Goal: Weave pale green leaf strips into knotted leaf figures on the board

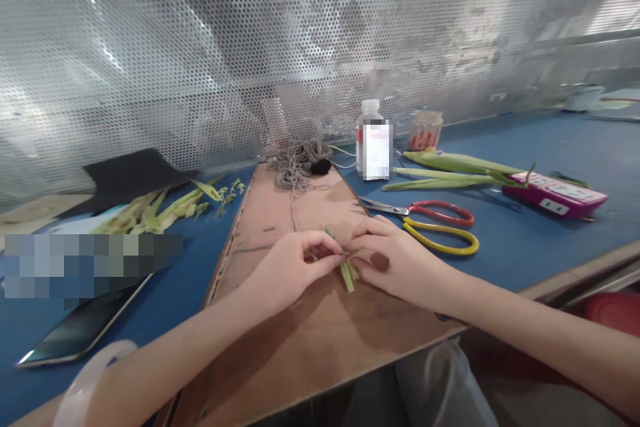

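My left hand (293, 267) is closed, with thumb and index finger pinched at the middle of a small bundle of green leaf strips (349, 278). The bundle's cut ends fan out below the fingertips and a green tip shows above. My right hand (400, 257) is closed just right of it, its fingers drawing on a thin cord beside the bundle. A grey cord (294, 213) runs down the brown board (280, 367) from a loose heap of grey cord (300, 163) towards my left hand. The exact wrap of the cord is hidden by my fingers.
Scissors (440, 215) with red and yellow handles lie right of the board. Behind stand a bottle (370, 107) and a clear jar (426, 130). Long green leaves (460, 161) and a magenta box (555, 195) lie right; wilted leaves (150, 213) and a phone (85, 327) lie left.
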A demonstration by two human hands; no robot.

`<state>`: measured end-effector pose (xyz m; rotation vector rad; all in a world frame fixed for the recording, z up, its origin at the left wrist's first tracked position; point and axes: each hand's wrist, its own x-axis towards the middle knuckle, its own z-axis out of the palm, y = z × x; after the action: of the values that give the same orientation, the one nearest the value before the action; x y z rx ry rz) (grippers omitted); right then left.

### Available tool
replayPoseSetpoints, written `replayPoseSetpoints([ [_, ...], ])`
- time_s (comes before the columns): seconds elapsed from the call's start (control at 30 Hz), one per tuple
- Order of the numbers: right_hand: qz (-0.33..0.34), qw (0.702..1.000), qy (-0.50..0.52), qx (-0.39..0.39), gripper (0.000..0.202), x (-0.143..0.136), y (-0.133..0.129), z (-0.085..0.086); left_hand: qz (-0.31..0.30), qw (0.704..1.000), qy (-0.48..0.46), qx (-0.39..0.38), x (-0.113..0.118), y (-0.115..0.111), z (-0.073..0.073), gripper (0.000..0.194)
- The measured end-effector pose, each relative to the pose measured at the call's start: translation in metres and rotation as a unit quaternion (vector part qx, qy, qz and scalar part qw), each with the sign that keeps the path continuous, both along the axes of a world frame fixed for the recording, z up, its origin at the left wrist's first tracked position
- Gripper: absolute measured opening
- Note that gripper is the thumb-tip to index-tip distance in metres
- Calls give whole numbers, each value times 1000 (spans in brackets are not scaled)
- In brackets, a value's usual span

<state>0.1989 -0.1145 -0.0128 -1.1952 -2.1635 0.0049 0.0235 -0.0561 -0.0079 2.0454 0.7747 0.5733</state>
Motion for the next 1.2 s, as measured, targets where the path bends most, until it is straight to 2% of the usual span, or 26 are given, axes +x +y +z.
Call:
replayPoseSetpoints([
  [0.27,12,998,45,-47,12,-2,1,5,5,1000,8,4,0,1,-3,18],
  [0.4,-20,987,79,-139,12,-2,1,6,2,1000,13,15,-1,0,-3,17],
  [0.5,-10,979,95,-181,14,0,1,4,-4,1000,13,11,-1,0,-3,15],
  [0.9,1,977,97,-191,14,1,5,5,-11,999,17,29,-1,-2,-1,13],
  [1.2,-19,968,136,-212,13,1,4,5,2,1000,-17,-16,-1,1,-6,16],
])
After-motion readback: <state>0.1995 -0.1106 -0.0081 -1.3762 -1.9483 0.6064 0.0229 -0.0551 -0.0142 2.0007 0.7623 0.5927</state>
